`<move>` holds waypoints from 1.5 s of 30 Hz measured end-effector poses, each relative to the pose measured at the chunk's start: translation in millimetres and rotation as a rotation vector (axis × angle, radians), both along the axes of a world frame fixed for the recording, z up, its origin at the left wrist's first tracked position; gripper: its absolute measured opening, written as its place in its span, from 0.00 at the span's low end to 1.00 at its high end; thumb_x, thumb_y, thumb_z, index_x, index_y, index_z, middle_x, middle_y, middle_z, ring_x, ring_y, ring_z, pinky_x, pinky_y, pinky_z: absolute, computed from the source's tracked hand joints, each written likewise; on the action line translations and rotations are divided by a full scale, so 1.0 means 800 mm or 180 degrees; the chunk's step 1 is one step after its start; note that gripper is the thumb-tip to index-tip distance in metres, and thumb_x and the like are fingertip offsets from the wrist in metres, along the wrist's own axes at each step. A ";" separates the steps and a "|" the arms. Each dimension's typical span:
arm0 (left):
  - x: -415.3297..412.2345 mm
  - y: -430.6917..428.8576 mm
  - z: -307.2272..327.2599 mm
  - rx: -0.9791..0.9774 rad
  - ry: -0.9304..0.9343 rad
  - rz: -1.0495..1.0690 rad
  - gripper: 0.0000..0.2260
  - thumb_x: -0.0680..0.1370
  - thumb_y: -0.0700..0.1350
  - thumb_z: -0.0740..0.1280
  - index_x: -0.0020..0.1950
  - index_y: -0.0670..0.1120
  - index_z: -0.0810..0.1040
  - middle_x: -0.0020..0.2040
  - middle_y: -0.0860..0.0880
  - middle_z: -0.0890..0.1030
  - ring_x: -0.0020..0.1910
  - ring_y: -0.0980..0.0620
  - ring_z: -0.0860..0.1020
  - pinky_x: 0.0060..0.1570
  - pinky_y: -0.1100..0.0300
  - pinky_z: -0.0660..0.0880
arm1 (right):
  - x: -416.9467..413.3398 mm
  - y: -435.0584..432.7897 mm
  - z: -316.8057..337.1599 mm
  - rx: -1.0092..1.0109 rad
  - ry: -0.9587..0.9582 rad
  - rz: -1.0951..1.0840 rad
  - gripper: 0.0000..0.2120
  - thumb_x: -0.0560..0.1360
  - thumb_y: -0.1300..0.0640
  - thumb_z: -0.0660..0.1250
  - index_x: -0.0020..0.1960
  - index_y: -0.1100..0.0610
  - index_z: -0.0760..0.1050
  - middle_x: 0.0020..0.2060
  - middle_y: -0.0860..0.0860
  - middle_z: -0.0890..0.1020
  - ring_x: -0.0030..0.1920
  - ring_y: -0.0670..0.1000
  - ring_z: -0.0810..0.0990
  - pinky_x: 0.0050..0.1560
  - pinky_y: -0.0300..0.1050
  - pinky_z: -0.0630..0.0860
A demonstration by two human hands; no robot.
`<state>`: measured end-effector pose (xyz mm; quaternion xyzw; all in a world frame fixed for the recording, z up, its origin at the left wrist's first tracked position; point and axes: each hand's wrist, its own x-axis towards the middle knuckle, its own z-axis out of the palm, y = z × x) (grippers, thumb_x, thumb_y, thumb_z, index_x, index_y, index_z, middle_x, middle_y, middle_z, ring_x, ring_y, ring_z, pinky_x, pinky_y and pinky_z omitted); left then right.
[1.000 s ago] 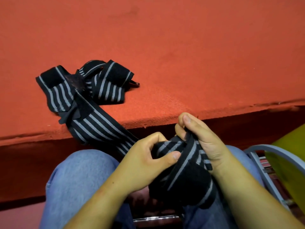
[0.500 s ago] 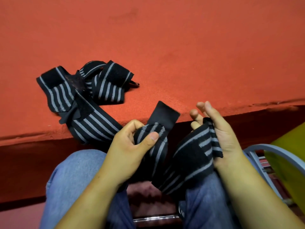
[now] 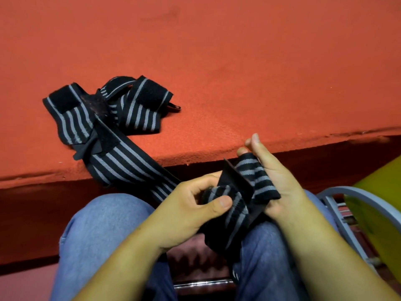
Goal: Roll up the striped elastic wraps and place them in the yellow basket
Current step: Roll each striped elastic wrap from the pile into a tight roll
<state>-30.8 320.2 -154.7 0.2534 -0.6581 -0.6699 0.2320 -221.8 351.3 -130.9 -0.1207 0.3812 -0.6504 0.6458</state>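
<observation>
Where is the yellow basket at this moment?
Head view: the yellow basket is at the far right edge, partly cut off, just behind the grey chair frame.

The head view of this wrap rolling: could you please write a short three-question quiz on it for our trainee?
1. True or false: the left hand pinches a striped wrap between thumb and fingers.
2. Fill in: the yellow basket stands at the person's ____ side.
3. Where does the pile of loose wraps lie? A) on the red surface B) in the yellow basket C) on the person's lap
Key: 1 true; 2 right; 3 A.
</observation>
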 end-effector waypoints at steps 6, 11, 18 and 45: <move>-0.004 0.002 0.004 -0.0236 -0.0066 0.0050 0.14 0.76 0.55 0.73 0.58 0.50 0.85 0.76 0.60 0.72 0.76 0.59 0.69 0.72 0.61 0.68 | 0.002 0.007 0.006 0.0143 0.0254 0.0420 0.12 0.71 0.42 0.72 0.46 0.50 0.80 0.35 0.49 0.79 0.32 0.48 0.80 0.34 0.43 0.81; -0.001 -0.001 0.006 -0.0268 -0.0054 0.0379 0.15 0.75 0.55 0.73 0.57 0.48 0.86 0.64 0.54 0.80 0.66 0.55 0.79 0.69 0.54 0.74 | 0.005 0.008 0.006 0.0128 0.0231 0.0522 0.14 0.72 0.41 0.71 0.46 0.53 0.82 0.39 0.53 0.83 0.37 0.51 0.83 0.40 0.45 0.83; 0.006 -0.004 0.013 -0.0001 0.0195 0.0836 0.16 0.75 0.54 0.73 0.55 0.43 0.85 0.55 0.41 0.80 0.55 0.47 0.81 0.64 0.40 0.75 | -0.004 0.005 -0.004 -0.0134 0.0118 0.0847 0.30 0.68 0.38 0.80 0.61 0.57 0.82 0.59 0.60 0.83 0.58 0.59 0.82 0.69 0.57 0.73; 0.016 -0.015 0.021 0.1409 0.0576 0.0784 0.18 0.70 0.51 0.71 0.55 0.41 0.85 0.47 0.43 0.83 0.48 0.48 0.81 0.51 0.52 0.74 | -0.024 0.010 0.010 -0.0911 -0.0775 0.0238 0.24 0.70 0.50 0.56 0.55 0.58 0.84 0.48 0.53 0.87 0.47 0.54 0.87 0.45 0.49 0.82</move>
